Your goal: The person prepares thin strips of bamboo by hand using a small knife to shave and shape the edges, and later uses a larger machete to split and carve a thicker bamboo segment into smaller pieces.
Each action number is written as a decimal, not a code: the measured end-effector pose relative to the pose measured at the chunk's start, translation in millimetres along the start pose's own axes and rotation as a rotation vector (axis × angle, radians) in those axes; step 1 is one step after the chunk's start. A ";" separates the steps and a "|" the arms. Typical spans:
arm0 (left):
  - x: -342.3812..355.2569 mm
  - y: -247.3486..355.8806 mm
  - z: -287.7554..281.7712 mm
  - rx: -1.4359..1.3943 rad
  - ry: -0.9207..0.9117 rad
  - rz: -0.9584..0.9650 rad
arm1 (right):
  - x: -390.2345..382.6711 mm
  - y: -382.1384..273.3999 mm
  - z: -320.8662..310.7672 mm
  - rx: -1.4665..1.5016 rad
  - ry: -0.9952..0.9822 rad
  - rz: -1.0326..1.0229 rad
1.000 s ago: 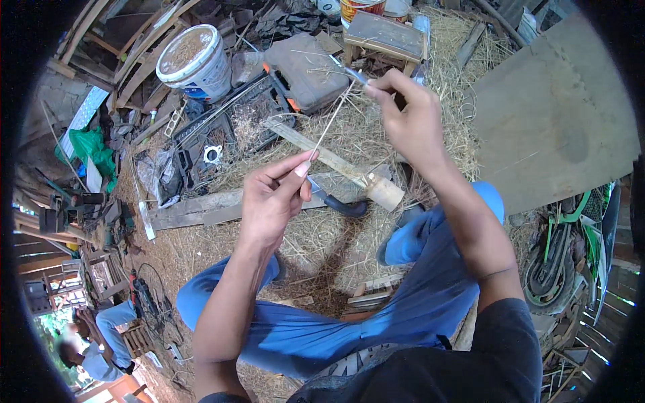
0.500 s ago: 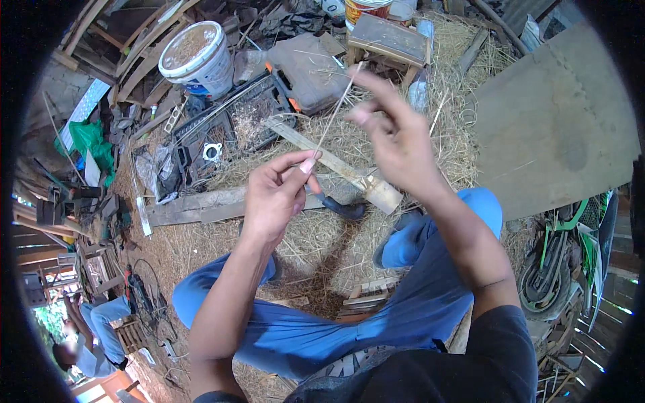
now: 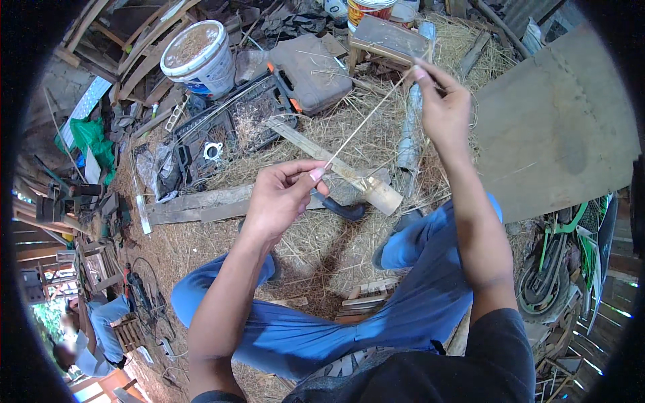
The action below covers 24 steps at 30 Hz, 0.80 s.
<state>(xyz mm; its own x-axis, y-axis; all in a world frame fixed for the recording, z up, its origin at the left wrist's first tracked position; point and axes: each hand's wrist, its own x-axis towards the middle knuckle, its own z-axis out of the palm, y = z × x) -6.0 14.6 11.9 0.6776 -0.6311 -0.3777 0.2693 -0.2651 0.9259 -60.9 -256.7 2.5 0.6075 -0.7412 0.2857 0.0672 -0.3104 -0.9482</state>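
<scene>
A thin pale straw strand [image 3: 368, 121] stretches between both hands above a straw-covered floor. My left hand [image 3: 285, 195] pinches its lower end between thumb and fingers. My right hand [image 3: 440, 107] pinches the upper end, raised higher and farther away. Below the hands lie a wooden plank [image 3: 195, 201], a bamboo sheath [image 3: 336, 168] and a dark-handled knife [image 3: 339, 208]. My blue-trousered legs [image 3: 403, 295] show beneath.
A white bucket [image 3: 198, 57] stands at the back left, beside an open black tool case [image 3: 228, 127] and a grey case [image 3: 312, 70]. A small wooden stool [image 3: 390, 40] is at the back. A large board [image 3: 557, 127] lies right. Another person sits at lower left [image 3: 94, 329].
My right hand has gone down toward the left hand and come back up and to the right, drawing the strand taut. My left hand has stayed in place, pinching the lower end.
</scene>
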 end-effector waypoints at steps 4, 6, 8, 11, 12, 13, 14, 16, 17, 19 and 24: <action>0.5 1.4 -1.5 -0.071 0.045 0.029 | -37.5 0.9 23.9 -0.106 -0.235 -0.224; 1.2 0.4 -4.4 -0.110 0.064 0.034 | -61.7 -2.5 36.6 -0.137 -0.364 -0.338; 3.2 -3.2 -8.0 -0.148 0.100 0.063 | -84.2 -7.4 41.9 -0.158 -0.435 -0.398; 3.4 -1.5 -7.0 -0.215 0.088 0.090 | -101.5 -13.1 43.7 -0.165 -0.548 -0.439; 2.7 -1.0 -6.4 -0.214 0.090 0.088 | -99.6 -14.7 44.2 -0.162 -0.550 -0.437; 2.0 -0.2 -5.4 -0.208 0.104 0.104 | -95.2 -15.2 44.4 -0.168 -0.491 -0.426; 1.0 0.0 -5.6 -0.201 0.117 0.120 | -91.0 -14.4 45.1 -0.174 -0.433 -0.415; -0.4 1.7 -3.4 -0.206 0.113 0.114 | -76.8 -9.7 42.2 -0.199 -0.392 -0.381; -1.2 2.2 -2.3 -0.209 0.110 0.107 | -73.2 -8.1 41.2 -0.220 -0.350 -0.345; 2.3 -4.8 -4.9 -0.206 0.127 0.115 | -88.8 -9.0 43.3 -0.227 -0.420 -0.404; -0.5 -1.5 -5.7 -0.222 0.146 0.153 | -82.7 -16.8 43.2 -0.288 -0.380 -0.430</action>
<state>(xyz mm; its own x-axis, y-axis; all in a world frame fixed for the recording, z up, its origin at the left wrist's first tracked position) -2.8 19.5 10.8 0.8090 -0.5353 -0.2428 0.2881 0.0010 0.9576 -78.0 -164.5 -11.2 0.8153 -0.2684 0.5131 0.1842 -0.7199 -0.6692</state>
